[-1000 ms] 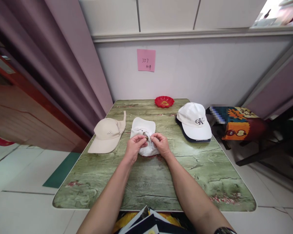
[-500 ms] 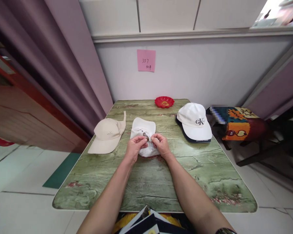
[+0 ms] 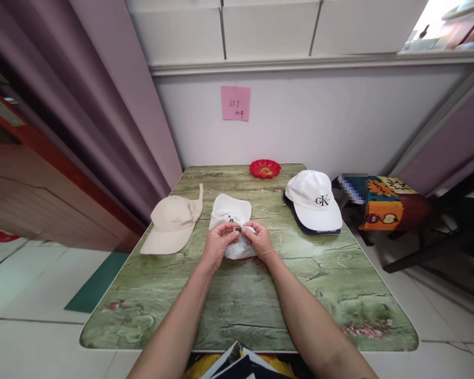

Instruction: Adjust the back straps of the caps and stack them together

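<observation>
Right now I have both hands closed over the small white fabric cap [image 3: 231,206], which lies on the green wood-patterned table [image 3: 245,316] with its brim pointing away from the body. The left hand [image 3: 218,242] pinches a small brownish piece at the cap's strap between thumb and fingertips. The right hand [image 3: 262,242] pinches the pale strap just beside it, so the two sets of fingertips nearly meet over the opening of the cap. I cannot tell whether the strap end is threaded through anything; the fingers cover too much of it.

To the left of the white fabric cap, well apart from it, I see the beige cap with a small striped logo [image 3: 174,220], its brim towards the near left and its loose strap sticking up. To the right of the white fabric cap sits the white cap with black letters on its front [image 3: 314,196], stacked on the dark navy cap [image 3: 308,227], whose brim edge shows underneath. Beyond the white fabric cap, slightly to the right near the far table edge, rests the red scalloped dish [image 3: 265,169]. Farther beyond it, the pink square paper note [image 3: 235,103] is stuck to the pale wall [image 3: 308,121].
</observation>
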Action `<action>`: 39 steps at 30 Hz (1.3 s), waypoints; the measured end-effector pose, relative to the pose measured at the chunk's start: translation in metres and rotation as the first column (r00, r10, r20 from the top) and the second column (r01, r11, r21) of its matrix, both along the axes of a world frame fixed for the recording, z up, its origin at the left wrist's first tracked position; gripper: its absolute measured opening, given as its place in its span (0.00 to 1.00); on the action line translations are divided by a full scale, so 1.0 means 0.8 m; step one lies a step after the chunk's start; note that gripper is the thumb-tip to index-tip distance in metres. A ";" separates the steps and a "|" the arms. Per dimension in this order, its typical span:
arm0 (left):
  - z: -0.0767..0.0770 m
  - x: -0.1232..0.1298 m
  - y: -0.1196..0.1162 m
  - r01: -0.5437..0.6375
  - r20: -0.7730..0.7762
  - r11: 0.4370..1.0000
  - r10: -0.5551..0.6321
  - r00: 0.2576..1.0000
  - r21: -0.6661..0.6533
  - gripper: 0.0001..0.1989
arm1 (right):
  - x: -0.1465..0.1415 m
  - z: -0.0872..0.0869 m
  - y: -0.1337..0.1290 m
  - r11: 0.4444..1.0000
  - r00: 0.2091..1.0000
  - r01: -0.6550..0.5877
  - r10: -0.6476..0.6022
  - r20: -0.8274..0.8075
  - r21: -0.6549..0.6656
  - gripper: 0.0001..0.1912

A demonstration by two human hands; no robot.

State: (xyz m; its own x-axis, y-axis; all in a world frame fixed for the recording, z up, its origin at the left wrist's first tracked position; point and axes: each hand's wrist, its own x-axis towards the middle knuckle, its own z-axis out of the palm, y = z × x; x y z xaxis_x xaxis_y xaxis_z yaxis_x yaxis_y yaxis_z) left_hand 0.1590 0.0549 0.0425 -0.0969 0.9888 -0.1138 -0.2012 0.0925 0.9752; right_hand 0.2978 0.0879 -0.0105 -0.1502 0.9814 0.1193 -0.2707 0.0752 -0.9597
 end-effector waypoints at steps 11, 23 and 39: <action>-0.001 -0.005 0.000 -0.072 -0.009 0.997 0.072 0.997 0.020 0.15 | 0.003 0.002 -0.001 0.996 0.997 -0.079 0.079 -0.010 -0.028 0.17; 0.001 -0.002 -0.003 -0.037 -0.044 0.999 0.038 0.998 0.005 0.17 | 0.002 0.003 -0.001 0.999 0.999 -0.035 0.035 -0.015 -0.005 0.15; 0.005 -0.009 -0.002 -0.035 -0.046 0.999 0.035 0.998 -0.003 0.16 | 0.007 0.002 0.001 0.993 0.994 -0.108 0.108 -0.005 -0.037 0.16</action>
